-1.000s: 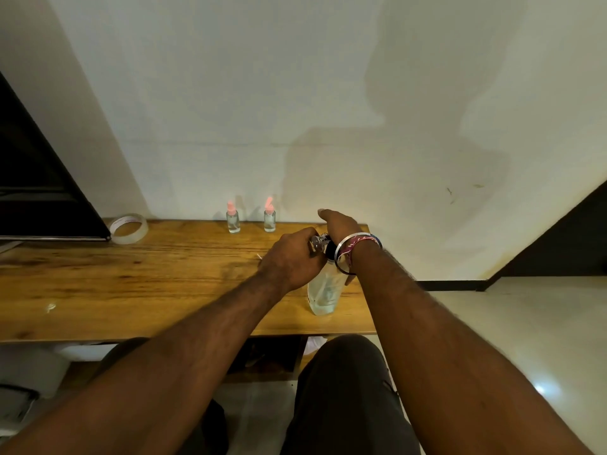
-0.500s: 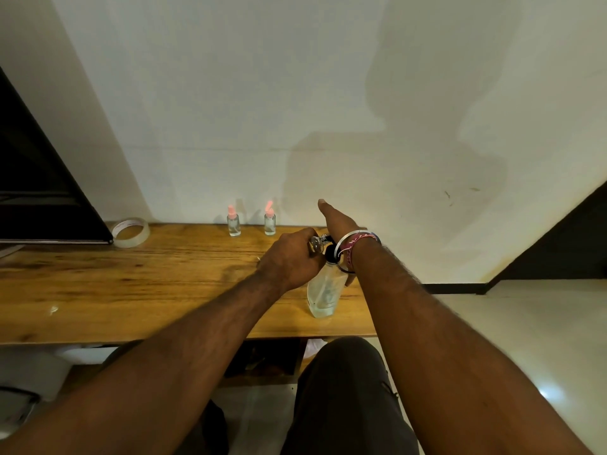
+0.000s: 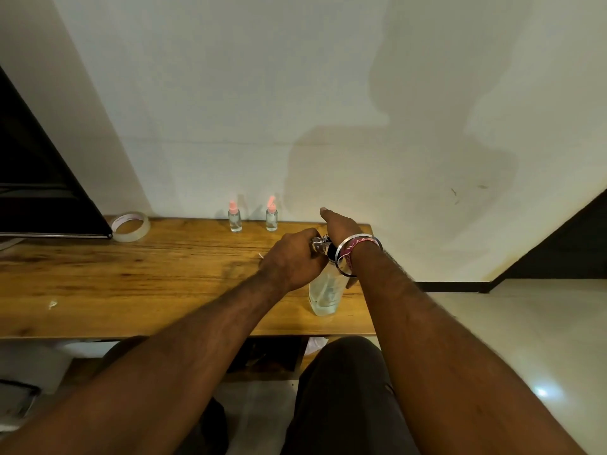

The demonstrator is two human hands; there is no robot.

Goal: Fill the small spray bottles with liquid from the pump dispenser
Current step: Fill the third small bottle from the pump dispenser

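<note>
Near the right end of the wooden surface stands the clear pump dispenser. The left hand grips a small bottle at its top. The right hand lies over the pump; its fingers are hidden. Two pink-topped spray bottles stand far back by the wall.

Bottles and hands lying on the table

The pump dispenser is standing near the right front edge, both hands meeting over its top; two small spray bottles are standing behind, by the wall, tape roll far left.

Grained wood table; clear plastic dispenser.
</note>
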